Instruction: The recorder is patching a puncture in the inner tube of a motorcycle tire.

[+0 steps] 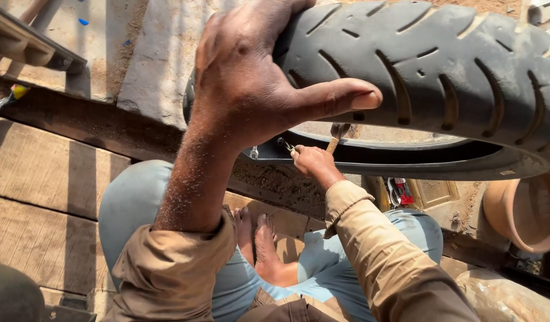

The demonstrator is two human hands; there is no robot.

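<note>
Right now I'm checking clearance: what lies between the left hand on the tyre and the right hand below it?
In the head view, only the wheel rim's edge lies between left hand and right hand.

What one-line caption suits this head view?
Left hand grips a tyre while the right hand works a tool at the rim.

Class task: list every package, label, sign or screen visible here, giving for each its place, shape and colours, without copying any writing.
Small packet: on the ground under the tyre's rim, right of the right hand; flat, red and white.
Scrap of wrapper: far left edge by the planks; crumpled, yellow and silvery.
No signs or screens show.
</note>
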